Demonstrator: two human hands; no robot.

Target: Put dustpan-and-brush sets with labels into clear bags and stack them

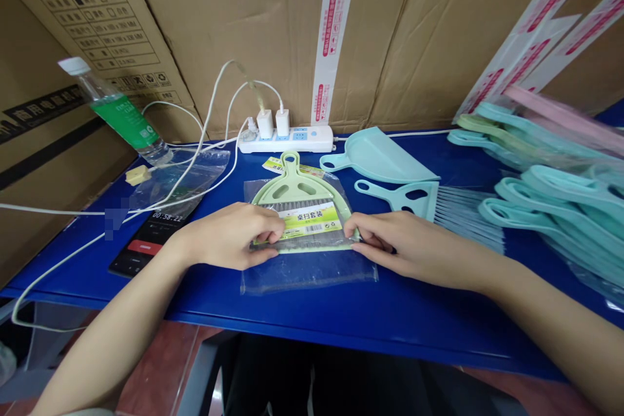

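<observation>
A light green dustpan point(319, 183) and a brush with grey bristles point(292, 246) lie together in a clear plastic bag point(302, 278) on the table in front of me. Over the bristles sits a yellow-green label card point(314, 221) with printed characters and a barcode. My left hand point(234, 234) pinches the bag at its left side, its fingertips by the card. At the right side my right hand point(404, 244) pinches the bag between thumb and fingers. The bag's lower end lies flat, nearer to me than both hands. A light blue dustpan point(383, 155) and light blue brush point(414, 198) lie unbagged behind my right hand.
Several blue, green and pink dustpan sets point(560, 195) are piled at the right. A white power strip point(292, 140) with chargers stands against the cardboard boxes point(273, 26). At the left are a leaning water bottle point(124, 117), loose white cables point(214, 117) and a phone point(146, 244).
</observation>
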